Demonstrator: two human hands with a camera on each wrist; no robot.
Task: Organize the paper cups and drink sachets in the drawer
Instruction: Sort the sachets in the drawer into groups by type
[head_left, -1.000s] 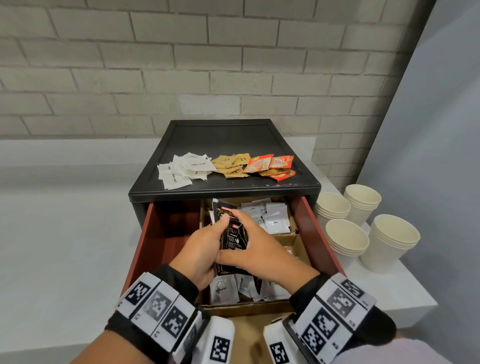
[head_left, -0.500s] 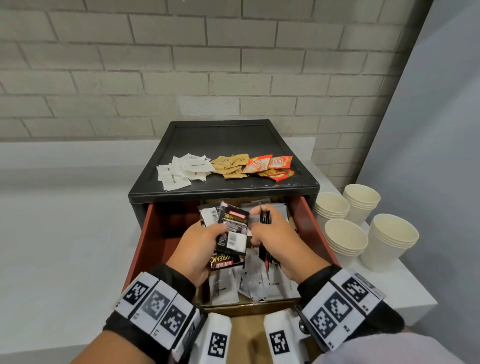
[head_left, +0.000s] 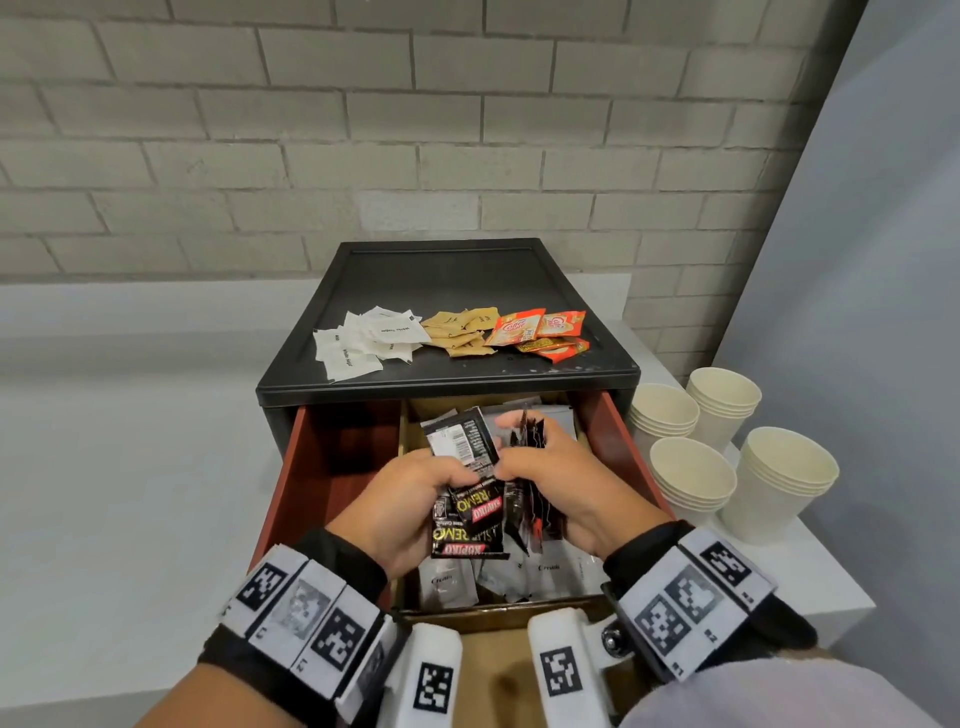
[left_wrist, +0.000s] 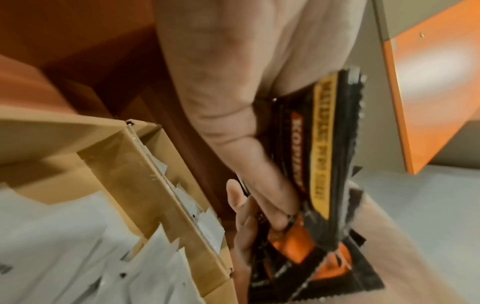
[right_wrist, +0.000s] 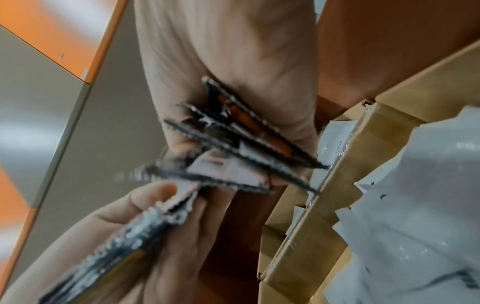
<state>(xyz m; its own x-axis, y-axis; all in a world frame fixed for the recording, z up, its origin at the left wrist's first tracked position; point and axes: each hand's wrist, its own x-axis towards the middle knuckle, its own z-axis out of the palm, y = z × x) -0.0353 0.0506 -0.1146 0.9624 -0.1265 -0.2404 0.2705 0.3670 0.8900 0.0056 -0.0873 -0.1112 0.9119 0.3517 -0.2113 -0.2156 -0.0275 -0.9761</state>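
Black drink sachets sit in both your hands above the open drawer. Your left hand has its fingers curled round a small fan of them, with the thumb pressed on the front packet; the red label reads "KOPIKO", upside down from where you look. Your right hand clamps a second bunch edge-on between thumb and fingers, so only the serrated edges show, and I cannot count them. Both wrist views are blurred by motion.

Under your hands, white sachets lie in the cardboard divider inside the drawer; "Cream" can be read on two of them, and "Coffee" on one in the right wrist view. Your hands hide the middle of that pile.

On the black cabinet top behind the drawer lie white sugar sachets, brown sachets and orange sachets, whose print is too small to read. Four stacks of paper cups stand on the bench right of the drawer.
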